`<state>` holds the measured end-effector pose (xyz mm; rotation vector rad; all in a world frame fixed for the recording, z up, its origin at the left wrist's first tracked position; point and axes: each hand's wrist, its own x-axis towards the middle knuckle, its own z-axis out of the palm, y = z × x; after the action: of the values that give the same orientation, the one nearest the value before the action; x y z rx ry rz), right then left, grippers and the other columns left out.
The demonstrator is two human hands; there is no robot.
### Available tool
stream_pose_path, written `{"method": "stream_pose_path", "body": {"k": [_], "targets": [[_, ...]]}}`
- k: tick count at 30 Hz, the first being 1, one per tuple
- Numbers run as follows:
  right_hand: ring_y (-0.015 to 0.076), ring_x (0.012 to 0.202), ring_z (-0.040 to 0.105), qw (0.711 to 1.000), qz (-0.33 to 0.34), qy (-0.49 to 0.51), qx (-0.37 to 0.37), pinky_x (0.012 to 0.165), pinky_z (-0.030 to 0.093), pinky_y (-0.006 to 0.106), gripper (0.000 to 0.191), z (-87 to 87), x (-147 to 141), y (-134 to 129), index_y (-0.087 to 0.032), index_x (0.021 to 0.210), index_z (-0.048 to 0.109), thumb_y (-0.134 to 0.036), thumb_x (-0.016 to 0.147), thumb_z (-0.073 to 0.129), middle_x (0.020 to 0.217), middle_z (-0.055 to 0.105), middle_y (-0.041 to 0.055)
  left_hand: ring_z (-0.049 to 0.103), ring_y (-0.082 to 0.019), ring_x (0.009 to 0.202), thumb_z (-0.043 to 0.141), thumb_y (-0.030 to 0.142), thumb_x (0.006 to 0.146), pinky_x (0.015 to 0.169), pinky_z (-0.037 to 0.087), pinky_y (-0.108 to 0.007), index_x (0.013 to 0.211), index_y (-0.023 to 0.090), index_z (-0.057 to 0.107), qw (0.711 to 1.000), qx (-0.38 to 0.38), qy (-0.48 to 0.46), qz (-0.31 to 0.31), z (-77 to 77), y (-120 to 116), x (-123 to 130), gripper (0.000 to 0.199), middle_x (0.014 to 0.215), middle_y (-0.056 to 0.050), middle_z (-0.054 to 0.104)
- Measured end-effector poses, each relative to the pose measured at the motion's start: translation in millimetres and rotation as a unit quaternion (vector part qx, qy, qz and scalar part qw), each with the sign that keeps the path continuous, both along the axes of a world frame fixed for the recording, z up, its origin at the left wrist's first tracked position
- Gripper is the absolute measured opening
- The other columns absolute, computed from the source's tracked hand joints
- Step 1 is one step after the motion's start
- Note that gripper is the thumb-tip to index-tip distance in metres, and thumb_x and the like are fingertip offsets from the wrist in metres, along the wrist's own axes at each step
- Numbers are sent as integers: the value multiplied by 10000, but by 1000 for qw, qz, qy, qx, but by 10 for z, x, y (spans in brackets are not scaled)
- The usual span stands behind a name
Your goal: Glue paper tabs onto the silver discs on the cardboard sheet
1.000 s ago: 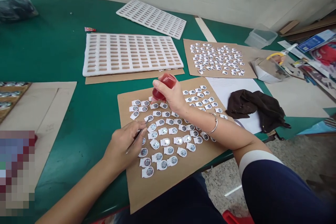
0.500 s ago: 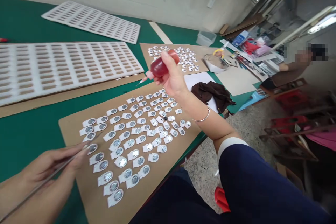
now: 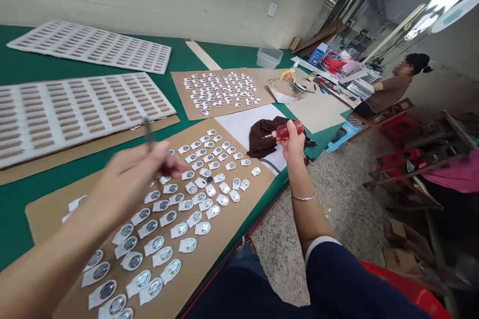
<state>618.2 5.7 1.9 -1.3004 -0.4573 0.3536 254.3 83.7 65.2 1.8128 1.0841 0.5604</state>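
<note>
Head view: left hand point(image 3: 140, 167) pinches thin tool point(image 3: 147, 132), blurred, above white tabs point(image 3: 187, 244) bearing metal discs, on cardboard point(image 3: 207, 259). Right hand point(image 3: 294, 147) grips red bottle point(image 3: 284, 131), nozzle near dark cloth point(image 3: 259, 140) on counter point(image 3: 11, 232). Risks: squeezing could drip liquid onto cloth; left hand dipping could knock tabs askew.

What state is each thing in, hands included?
Thin grey metal tool: gripped in bare left hand, tip up, blurred
Small red squeeze bottle with pink nozzle: gripped in bare right hand, tipped sideways
White paper tabs with round silver discs: spread in loose rows
Nearer brown cardboard sheet: flat, under those tabs
Dark brown cloth: crumpled
White paper sheet: flat, partly under the cloth
Clear plastic box: upright
</note>
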Motion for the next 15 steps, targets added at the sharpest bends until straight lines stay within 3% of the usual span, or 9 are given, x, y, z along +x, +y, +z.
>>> {"method": "stream_pose_path", "body": {"k": [2, 3, 7, 11, 15], "targets": [[108, 370, 525, 1000, -14, 13, 2, 331, 417, 212, 384, -142, -20, -51, -154, 684, 578, -528, 718, 656, 504, 630, 20, 562, -156, 541, 337, 525, 893, 525, 433, -289, 787, 174, 671, 994, -17, 61, -88, 35, 78, 616, 496, 635, -50, 641], [107, 365, 521, 1000, -21, 18, 5, 325, 411, 211, 388, -198, -38, -67, -153, 677, 578, -531, 721, 654, 499, 626, 19, 526, -151, 497, 395, 509, 868, 477, 386, -285, 790, 184, 677, 992, -5, 81, -99, 16, 107, 904, 438, 629, -42, 634], [101, 346, 502, 998, -49, 34, 20, 312, 383, 206, 374, -309, -104, -105, -159, 638, 571, -511, 733, 658, 462, 595, -4, 575, -190, 601, 651, 333, 692, 539, 380, -290, 639, 205, 659, 981, 37, 130, -141, -225, 165, 1768, 139, 639, -46, 637], [99, 338, 492, 997, -56, 35, 36, 304, 354, 208, 349, -297, -130, -146, -168, 620, 571, -480, 756, 647, 456, 590, -13, 610, -239, 679, 709, 262, 609, 586, 400, -310, 627, 201, 644, 972, 51, 169, -156, -456, 140, 2180, 91, 664, -70, 649], [111, 331, 492, 998, -39, 28, 39, 296, 344, 220, 308, -292, -152, -170, -173, 655, 586, -454, 736, 684, 450, 582, -30, 617, -245, 685, 670, 225, 642, 605, 404, -314, 609, 191, 622, 969, 50, 182, -158, -535, 100, 2312, 67, 642, -81, 634]]}}
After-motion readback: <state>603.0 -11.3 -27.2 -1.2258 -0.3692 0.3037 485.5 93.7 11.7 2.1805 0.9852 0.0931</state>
